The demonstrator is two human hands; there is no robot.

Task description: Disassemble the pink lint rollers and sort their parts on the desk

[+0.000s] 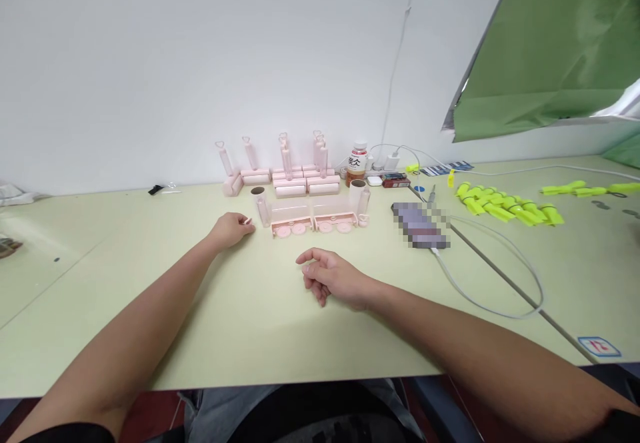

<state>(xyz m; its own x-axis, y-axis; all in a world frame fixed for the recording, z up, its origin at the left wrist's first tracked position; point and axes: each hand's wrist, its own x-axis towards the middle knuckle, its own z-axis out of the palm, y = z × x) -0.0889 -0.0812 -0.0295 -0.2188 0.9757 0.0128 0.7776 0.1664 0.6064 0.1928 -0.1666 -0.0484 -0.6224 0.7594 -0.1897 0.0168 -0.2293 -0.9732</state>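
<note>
My left hand (231,231) rests on the table, its fingers closed round a small pale piece (247,221) that is mostly hidden. Just to its right stand a cardboard tube (258,196) and a clear-and-pink part. My right hand (334,279) hovers over the middle of the table, fingers loosely curled and apart, with nothing in them. Beyond it lie two open pink lint-roller housings (293,227) with round parts in front. Another cardboard tube (357,192) stands at their right end. Behind are several pink rollers (290,190) and upright pink handles (287,164).
A phone (421,225) with a white charging cable (480,304) lies to the right. Farther right is a row of yellow-green plastic pieces (507,204). A white-capped bottle (357,163) stands by the wall. A seam runs across the right side of the table (240,323).
</note>
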